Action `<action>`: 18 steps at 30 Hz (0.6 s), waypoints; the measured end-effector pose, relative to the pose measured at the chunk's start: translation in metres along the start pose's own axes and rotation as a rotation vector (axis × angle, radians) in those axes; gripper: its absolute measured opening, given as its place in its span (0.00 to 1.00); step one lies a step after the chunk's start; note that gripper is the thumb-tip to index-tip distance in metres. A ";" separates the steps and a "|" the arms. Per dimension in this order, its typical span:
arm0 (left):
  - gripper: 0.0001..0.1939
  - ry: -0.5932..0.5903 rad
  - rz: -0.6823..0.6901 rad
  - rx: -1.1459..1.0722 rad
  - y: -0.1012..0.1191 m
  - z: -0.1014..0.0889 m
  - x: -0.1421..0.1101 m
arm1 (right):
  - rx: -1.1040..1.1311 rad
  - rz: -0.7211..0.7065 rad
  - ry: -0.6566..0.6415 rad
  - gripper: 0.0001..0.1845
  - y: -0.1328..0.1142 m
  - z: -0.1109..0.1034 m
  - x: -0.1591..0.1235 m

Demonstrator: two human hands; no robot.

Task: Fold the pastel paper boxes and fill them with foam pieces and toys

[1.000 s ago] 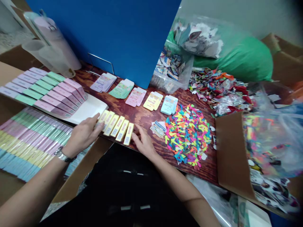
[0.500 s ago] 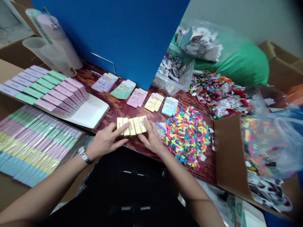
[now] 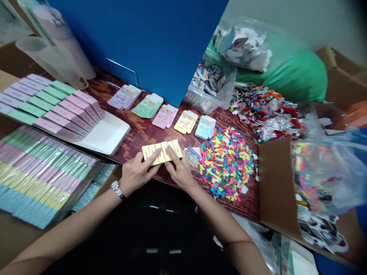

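Note:
A row of several small yellow boxes stands side by side near the table's front edge. My left hand, with a watch on its wrist, grips the left part of the row, index finger across the tops and thumb along the near side. From the right, my right hand closes on the same row, its fingertips on the tops and thumb at the near side. Just right of the boxes lies a small printed card. Behind them are flat carton stacks: purple, green, pink, yellow and blue.
Rows of purple, green and pink boxes stand on a white tray at left, above plastic-wrapped boxes. A heap of small colourful pieces lies at right, beside a cardboard box. A blue panel rises behind the table.
My right hand has shifted from the row's right end onto the box tops. The yellow boxes now sit tighter together, and their tops show more. My left hand has moved slightly right.

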State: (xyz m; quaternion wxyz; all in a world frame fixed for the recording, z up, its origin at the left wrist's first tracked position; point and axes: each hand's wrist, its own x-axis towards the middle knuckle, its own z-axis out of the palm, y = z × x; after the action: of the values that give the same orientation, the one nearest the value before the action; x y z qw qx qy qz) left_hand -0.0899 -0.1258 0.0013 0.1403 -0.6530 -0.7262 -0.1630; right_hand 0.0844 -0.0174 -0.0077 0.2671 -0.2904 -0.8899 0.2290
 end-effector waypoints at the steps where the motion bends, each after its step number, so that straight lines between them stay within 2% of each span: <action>1: 0.27 0.001 0.006 0.006 -0.001 0.000 0.000 | -0.014 -0.013 -0.029 0.28 0.002 -0.002 0.001; 5: 0.28 -0.010 0.016 0.014 -0.004 0.002 0.000 | -0.086 0.017 -0.156 0.26 0.003 -0.012 0.006; 8: 0.27 0.000 0.028 0.005 -0.006 0.003 0.001 | -0.110 0.041 -0.198 0.26 -0.001 -0.017 0.010; 15: 0.28 0.012 -0.037 -0.099 -0.001 0.010 -0.003 | -0.075 0.042 -0.096 0.35 0.001 -0.011 0.001; 18: 0.27 0.027 -0.054 -0.116 -0.001 0.004 -0.003 | -0.013 0.006 -0.065 0.39 0.000 -0.013 0.004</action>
State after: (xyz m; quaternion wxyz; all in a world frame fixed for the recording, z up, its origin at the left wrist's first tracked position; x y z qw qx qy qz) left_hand -0.0902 -0.1264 -0.0036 0.1074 -0.6381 -0.7308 -0.2172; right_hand 0.0897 -0.0117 0.0028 0.2355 -0.2873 -0.8986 0.2333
